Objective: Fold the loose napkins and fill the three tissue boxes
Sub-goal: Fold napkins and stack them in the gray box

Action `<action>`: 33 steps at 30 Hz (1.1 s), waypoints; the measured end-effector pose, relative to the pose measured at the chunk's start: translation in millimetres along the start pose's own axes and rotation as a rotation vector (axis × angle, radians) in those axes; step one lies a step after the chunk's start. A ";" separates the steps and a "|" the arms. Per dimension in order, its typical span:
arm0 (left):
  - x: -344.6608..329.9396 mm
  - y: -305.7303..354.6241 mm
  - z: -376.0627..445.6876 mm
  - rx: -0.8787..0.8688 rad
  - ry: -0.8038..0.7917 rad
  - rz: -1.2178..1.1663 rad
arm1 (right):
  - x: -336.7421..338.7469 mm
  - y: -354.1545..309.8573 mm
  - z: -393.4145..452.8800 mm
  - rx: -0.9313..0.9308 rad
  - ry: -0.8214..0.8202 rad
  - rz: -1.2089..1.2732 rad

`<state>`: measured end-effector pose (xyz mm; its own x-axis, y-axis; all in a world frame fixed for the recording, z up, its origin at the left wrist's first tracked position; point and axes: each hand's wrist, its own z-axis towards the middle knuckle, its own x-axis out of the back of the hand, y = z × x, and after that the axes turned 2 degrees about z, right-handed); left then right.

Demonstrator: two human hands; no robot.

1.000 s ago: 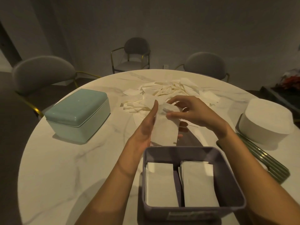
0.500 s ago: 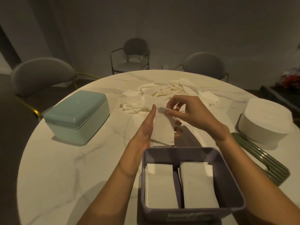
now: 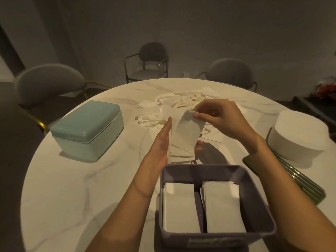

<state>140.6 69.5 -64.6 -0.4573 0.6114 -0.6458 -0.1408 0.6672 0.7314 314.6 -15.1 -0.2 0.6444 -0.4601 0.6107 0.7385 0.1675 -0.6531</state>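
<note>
Mid-fold: the right hand [image 3: 222,120] pinches the napkin's [image 3: 187,135] top edge, the left hand [image 3: 162,140] flat and straight-fingered against its left side, fingertips showing beneath. Looks like the crease comes next, then a drop into the grey box [image 3: 261,202] just below the grip, two stacks already inside. The loose pile [image 3: 174,106] lies just beyond. Marble table [image 3: 72,188], teal box [image 3: 87,128] left, white box [image 3: 298,135] right, chairs behind.

Bare table [image 3: 76,188] left; purple box [image 3: 258,193] near, teal box [image 3: 87,130] blocks far-left.
</note>
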 end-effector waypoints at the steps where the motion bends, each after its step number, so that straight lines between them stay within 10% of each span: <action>1: 0.5 0.6 0.2 -0.009 -0.001 0.000 | 2.3 -2.0 0.1 -0.005 -0.012 0.041; 19: 8.0 3.3 3.5 -0.019 0.015 0.365 | -25.1 9.5 -3.8 -0.157 -0.231 -0.042; 26: 48.0 7.8 2.3 -0.513 0.352 0.727 | -33.1 38.7 -21.4 -0.278 -0.145 0.350; 33: 25.4 -2.1 10.4 -0.567 0.568 0.740 | -58.4 52.8 -32.2 -0.448 -0.175 0.915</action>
<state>138.5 88.0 -84.8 -0.9135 0.3980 0.0845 0.0183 -0.1674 0.9857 309.5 -7.5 -84.7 0.9687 -0.1806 -0.1702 -0.1669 0.0329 -0.9854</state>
